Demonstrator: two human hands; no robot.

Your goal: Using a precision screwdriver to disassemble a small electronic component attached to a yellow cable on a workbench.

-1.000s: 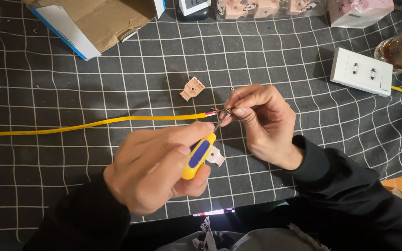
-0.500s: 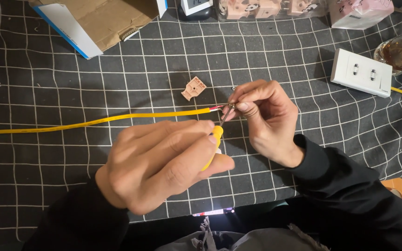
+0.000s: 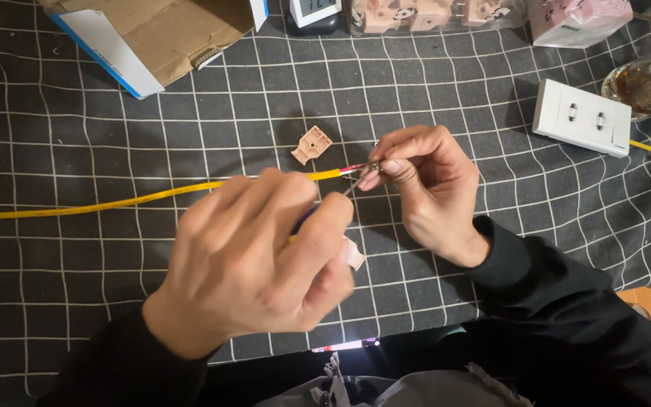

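A counter (image 3: 77,301) covered by a dark gridded cloth is seen beneath both hands. The left hand (image 3: 258,256) is closed around a screwdriver (image 3: 304,219). The right hand (image 3: 423,188) is pinched shut on the stripped tip of the yellow cable (image 3: 114,202), which lies across the counter. The cable is judged light and springy, best gripped near its tip.
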